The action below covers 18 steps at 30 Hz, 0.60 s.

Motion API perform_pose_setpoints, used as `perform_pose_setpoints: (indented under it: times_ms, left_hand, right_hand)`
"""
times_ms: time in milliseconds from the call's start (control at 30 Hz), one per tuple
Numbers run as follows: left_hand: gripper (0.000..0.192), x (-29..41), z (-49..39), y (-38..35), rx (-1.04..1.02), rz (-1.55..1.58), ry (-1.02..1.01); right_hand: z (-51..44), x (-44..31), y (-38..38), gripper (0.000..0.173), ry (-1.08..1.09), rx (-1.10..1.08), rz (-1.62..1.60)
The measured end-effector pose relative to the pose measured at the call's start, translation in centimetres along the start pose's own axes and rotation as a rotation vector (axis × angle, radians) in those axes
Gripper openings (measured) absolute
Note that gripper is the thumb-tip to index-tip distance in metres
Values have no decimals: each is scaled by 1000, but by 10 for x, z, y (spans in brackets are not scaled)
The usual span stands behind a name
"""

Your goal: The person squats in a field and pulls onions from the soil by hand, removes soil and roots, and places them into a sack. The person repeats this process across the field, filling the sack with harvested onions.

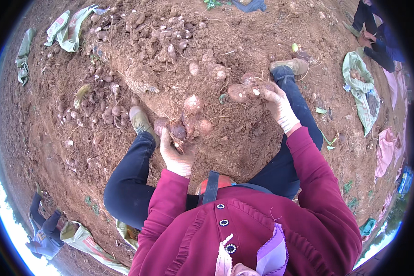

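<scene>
My left hand, in a soiled light work glove, holds a clump of brown taro-like corms joined together, above the soil between my legs. Farther right and forward, my right hand, gloved too, grips the end of a smaller cluster of corms. The two clusters are apart. Loose corms lie on the soil just beyond them. A heap of small corms lies left of my left boot, and another heap is farther ahead.
My right boot rests near a cut corm with roots. Woven sacks lie at upper left, at lower left and at right, where one open sack holds corms. One person is at lower left, another at upper right.
</scene>
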<state>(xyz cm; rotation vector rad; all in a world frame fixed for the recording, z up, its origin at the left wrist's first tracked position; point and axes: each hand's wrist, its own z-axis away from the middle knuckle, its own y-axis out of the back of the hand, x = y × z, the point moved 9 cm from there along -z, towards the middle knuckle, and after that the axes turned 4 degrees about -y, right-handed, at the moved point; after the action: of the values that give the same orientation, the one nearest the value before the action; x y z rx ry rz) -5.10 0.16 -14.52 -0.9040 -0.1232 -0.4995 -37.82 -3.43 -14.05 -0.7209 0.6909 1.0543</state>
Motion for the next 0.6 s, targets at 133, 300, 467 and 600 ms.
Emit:
perform_pose_setpoints:
  times_ms: [133, 300, 467, 600]
  left_hand:
    - [58, -12, 7, -13, -62, 109, 151]
    - [79, -8, 22, -25, -235, 10, 140]
    - [72, -10, 23, -16, -247, -102, 162]
    - [58, -11, 14, 6, -126, -80, 164]
  right_hand:
    - [67, 13, -88, 66, 21, -302, -58]
    - [97, 40, -128, 59, 31, -479, 246]
    - [59, 44, -75, 54, -70, -514, 728]
    - [-44, 22, -19, 46, 212, -224, 1404]
